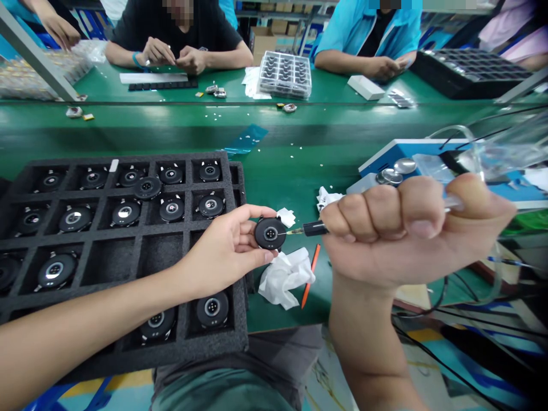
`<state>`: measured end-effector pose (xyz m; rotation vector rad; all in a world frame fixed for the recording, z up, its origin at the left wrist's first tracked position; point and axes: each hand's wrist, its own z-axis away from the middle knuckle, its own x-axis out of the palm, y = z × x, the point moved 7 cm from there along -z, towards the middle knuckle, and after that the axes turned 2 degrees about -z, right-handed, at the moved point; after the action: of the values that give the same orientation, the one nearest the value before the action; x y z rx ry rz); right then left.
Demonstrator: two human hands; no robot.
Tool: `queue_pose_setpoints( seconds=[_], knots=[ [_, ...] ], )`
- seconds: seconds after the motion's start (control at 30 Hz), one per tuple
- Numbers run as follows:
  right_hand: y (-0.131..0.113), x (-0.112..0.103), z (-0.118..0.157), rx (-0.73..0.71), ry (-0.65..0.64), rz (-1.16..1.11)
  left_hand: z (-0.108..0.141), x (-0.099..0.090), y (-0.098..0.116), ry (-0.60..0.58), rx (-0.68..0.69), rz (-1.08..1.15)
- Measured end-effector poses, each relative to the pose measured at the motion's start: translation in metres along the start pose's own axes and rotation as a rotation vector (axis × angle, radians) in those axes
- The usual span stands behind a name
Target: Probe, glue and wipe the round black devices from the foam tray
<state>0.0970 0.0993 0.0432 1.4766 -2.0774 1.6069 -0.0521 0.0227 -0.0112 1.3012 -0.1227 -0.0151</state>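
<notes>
My left hand (231, 242) pinches a round black smartwatch body (269, 233) by its edge, back side facing up, with a ringed sensor and small metal contacts showing. In a fist, my right hand (398, 231) grips a black needle-tipped dispenser (314, 228). Its thin needle points left and reaches the face of the watch body; whether it touches cannot be made out. Most of the dispenser is hidden inside my fingers. Under my left forearm lies a dark foam tray (240, 337) with similar watch bodies in many of its compartments. One loose watch body (148, 187) rests across a divider.
Crumpled white tissue (285, 279) and an orange pen-like stick (310, 277) lie beside the tray. A blue box (394, 151) with tubing and cables stands at right. Across the green bench are a clear parts tray (285, 74), a black tray (475, 74) and several people's hands.
</notes>
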Motion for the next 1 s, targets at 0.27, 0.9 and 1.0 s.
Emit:
queue_pose_setpoints(
  seconds=[0.27,0.9,1.0],
  knots=[
    [-0.001,0.002,-0.001,-0.039,-0.049,-0.042,-0.001,0.001,0.001,-0.006,0.001,0.0],
    [-0.002,-0.001,-0.005,-0.159,-0.168,-0.043,0.0,0.001,-0.001,-0.019,-0.001,-0.021],
    [-0.001,-0.004,-0.004,-0.157,-0.14,-0.036,0.0,0.001,-0.001,-0.019,0.0,-0.027]
  ],
)
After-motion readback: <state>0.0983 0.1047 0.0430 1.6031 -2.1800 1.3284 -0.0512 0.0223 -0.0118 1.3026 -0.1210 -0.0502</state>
